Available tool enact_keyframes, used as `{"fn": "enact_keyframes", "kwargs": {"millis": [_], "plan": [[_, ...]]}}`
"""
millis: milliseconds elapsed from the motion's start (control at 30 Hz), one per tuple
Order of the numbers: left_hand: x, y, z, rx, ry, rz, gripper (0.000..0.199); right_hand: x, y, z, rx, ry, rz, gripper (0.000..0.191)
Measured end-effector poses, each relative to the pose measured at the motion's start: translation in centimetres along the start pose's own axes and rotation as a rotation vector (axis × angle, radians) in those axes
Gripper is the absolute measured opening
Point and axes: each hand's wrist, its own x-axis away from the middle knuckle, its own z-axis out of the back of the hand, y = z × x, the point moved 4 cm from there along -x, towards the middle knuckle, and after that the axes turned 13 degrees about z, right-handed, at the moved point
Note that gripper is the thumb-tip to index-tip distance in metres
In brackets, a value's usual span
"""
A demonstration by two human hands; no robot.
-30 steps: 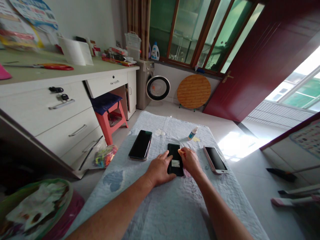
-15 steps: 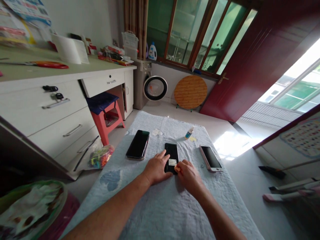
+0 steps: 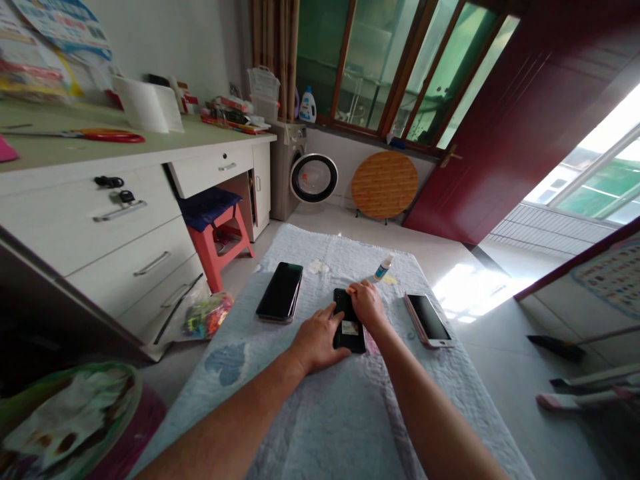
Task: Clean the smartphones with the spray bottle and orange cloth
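A black smartphone [image 3: 353, 342] lies on the cloth-covered table, a pale label on its upward face. My left hand [image 3: 317, 339] holds it in place from the left, fingertips on the face and thumb at the lower edge. Closed in a pinch, my right hand [image 3: 367, 303] is at the phone's upper right edge. A small orange-tan bit shows at its fingertips, too small to name. To the left rests a stack of dark-screened phones [image 3: 281, 292]. A white-framed phone [image 3: 430, 320] lies at the right. Beyond my right hand stands a small spray bottle [image 3: 383, 268].
The pale blue cloth [image 3: 310, 427] covers the table. A red stool [image 3: 215, 243] and a white desk [image 3: 135, 240] are at the left. A bin [image 3: 145, 400] stands at lower left, near a bag of colourful pieces [image 3: 207, 317]. A washing machine [image 3: 286, 170] has its door ajar.
My right hand has moved up along the phone's right side, from near the label to the upper edge. My left hand stays on the phone. The whole view has shifted slightly.
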Motion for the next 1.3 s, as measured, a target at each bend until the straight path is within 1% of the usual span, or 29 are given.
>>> {"fn": "enact_keyframes", "kwargs": {"millis": [100, 333, 500, 567, 667, 767, 867, 1033, 1200, 1300], "plan": [[0.0, 0.0, 0.0, 0.000, -0.003, 0.000, 0.079, -0.6, -0.2, -0.5, 0.011, -0.019, 0.026, 0.026], [0.1, 0.2, 0.3, 0.033, 0.007, -0.013, 0.070, -1.6, -1.8, -1.2, -0.002, -0.075, 0.218, 0.030], [0.2, 0.2, 0.2, 0.075, 0.029, 0.018, 0.067, -3.0, -2.4, -1.2, 0.038, -0.215, 0.307, 0.028], [0.2, 0.3, 0.3, 0.131, 0.049, 0.043, 0.073, -3.4, -2.6, -1.1, 0.078, -0.259, 0.311, 0.026], [0.2, 0.3, 0.5, 0.246, 0.092, 0.077, 0.097, -3.4, -3.1, -0.6, 0.107, -0.283, 0.332, 0.023], [0.1, 0.3, 0.4, 0.329, 0.137, 0.075, 0.121, -2.7, -3.7, 0.0, 0.086, -0.269, 0.379, 0.024], [0.0, 0.1, 0.1, 0.343, 0.151, 0.090, 0.133, -1.7, -4.3, 0.4, 0.066, -0.277, 0.423, 0.022], [0.0, -0.1, -0.2, 0.317, 0.133, 0.125, 0.138, 0.3, -5.1, 0.6, 0.062, -0.294, 0.470, 0.021], [0.1, -0.2, -0.3, 0.317, 0.102, 0.131, 0.139, 2.8, -5.8, 1.2, 0.008, -0.271, 0.489, 0.017], [0.1, -0.3, -0.3, 0.320, 0.130, 0.107, 0.138, 4.1, -6.1, 1.3, -0.022, -0.283, 0.509, 0.013]]}}
